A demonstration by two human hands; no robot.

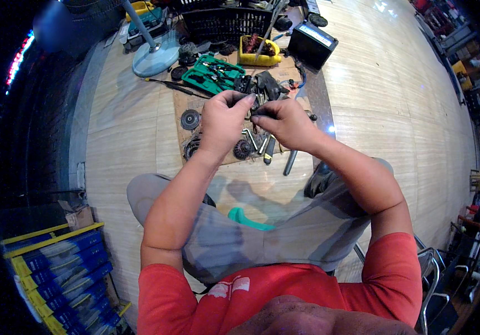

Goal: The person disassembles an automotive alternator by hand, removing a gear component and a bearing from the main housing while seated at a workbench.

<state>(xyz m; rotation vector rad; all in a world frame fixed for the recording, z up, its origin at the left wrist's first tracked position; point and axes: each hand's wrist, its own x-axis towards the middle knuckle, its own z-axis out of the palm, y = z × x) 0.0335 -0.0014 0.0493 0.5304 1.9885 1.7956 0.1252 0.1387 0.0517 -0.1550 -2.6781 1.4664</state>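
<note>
Pale floor (374, 139) is carrying a cardboard sheet (224, 158); from the work, green tool case (213, 73) is lying open at eleven o'clock, black battery (313, 46) standing at one; left hand (223, 116) is curling thumb to finger, cannot tell on what; right hand (291, 124) is pinching; dark disc (190, 119) resting at nine; small dark piece (255, 128) protruding at six below the right fingertips, gripped.

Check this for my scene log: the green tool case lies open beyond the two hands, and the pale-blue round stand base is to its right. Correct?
Not quite: the head view shows the pale-blue round stand base to the left of the green tool case. The case does lie open beyond the left hand and right hand.
</note>
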